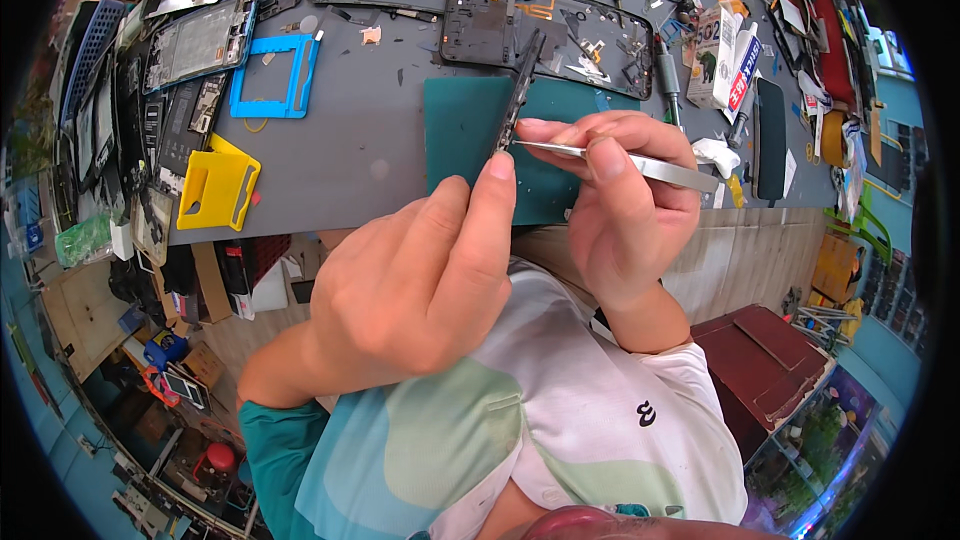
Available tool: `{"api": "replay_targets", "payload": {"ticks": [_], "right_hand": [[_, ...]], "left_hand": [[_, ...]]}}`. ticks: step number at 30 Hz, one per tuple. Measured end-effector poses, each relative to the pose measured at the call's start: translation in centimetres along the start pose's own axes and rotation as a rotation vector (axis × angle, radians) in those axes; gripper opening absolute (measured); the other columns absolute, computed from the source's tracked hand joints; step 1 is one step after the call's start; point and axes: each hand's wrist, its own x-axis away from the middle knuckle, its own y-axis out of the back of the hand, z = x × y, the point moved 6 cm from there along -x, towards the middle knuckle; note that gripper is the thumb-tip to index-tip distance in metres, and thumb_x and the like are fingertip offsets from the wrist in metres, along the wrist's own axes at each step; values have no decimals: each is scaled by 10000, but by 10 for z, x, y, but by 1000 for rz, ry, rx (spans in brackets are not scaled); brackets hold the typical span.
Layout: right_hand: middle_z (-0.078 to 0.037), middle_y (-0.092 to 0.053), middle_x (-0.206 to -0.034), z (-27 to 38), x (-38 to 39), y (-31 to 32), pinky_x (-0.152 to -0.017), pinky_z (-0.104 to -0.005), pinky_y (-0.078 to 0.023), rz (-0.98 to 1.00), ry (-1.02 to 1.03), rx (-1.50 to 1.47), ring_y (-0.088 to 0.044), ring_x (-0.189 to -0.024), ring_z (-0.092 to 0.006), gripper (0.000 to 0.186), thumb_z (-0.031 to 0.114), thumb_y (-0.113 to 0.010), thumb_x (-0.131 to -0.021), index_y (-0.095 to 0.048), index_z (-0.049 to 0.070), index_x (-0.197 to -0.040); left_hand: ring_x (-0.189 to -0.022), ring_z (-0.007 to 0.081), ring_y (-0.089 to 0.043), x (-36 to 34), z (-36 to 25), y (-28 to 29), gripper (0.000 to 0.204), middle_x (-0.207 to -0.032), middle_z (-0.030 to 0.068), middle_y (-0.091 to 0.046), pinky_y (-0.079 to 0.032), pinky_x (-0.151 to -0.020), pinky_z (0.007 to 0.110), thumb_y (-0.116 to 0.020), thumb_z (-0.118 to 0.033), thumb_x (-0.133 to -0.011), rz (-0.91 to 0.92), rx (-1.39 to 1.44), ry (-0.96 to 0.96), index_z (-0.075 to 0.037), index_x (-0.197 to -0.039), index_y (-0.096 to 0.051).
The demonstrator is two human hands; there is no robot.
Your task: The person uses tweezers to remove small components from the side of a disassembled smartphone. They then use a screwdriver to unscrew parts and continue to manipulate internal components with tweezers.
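My left hand [420,280] is closed on a narrow black phone part [522,85], which stands tilted on edge over the green mat [460,130]. Its index fingertip presses near the part's lower end. Silver tweezers [670,172] are pinched in my right hand [630,200], their fine tip touching or almost touching the part beside my left fingertip. What lies at the tip is too small to make out. Just beyond the mat is a black phone frame [490,35] with screws and small metal pieces lying on it.
On the grey table [340,160], a blue plastic frame [238,90] and a yellow holder [215,185] lie at left, near stacked phone parts [200,40]. At right are a small white box [710,60], a white glue tube [745,65], a screwdriver [667,80] and a dark phone [769,140].
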Motion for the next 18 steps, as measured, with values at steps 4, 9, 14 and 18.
{"api": "replay_targets", "payload": {"ticks": [4,9,14,18], "right_hand": [[-203,-713,-1040,1,0,1,-922,-443,-618,27,39,54,-750,-1007,-334,90,-48,-606,-994,-619,-66,-1081],[-192,-712,-1028,3,-1,-1,-927,-445,-613,66,113,112,-748,-1007,-330,91,-62,-604,-986,-632,-64,-1072],[-192,-711,-1027,3,-1,-1,-926,-446,-614,57,124,117,-748,-999,-329,95,-65,-609,-981,-634,-62,-1073],[-193,-711,-1026,2,-1,0,-923,-449,-615,68,139,129,-749,-990,-328,97,-67,-610,-978,-636,-64,-1072]], "left_hand": [[-743,299,-739,-1,0,0,589,-1072,251,-735,-588,-628,341,-661,114,-697,29,-42,-51,151,-1281,-593],[-707,281,-724,-4,-1,0,602,-993,243,-733,-584,-616,338,-655,105,-675,31,-49,-74,159,-1273,-609],[-703,277,-723,-5,0,0,598,-964,236,-732,-585,-615,339,-658,96,-669,21,-64,-87,162,-1262,-615],[-716,279,-728,-5,-1,0,595,-963,237,-731,-588,-622,340,-655,96,-670,35,-60,-79,161,-1260,-615]]}}
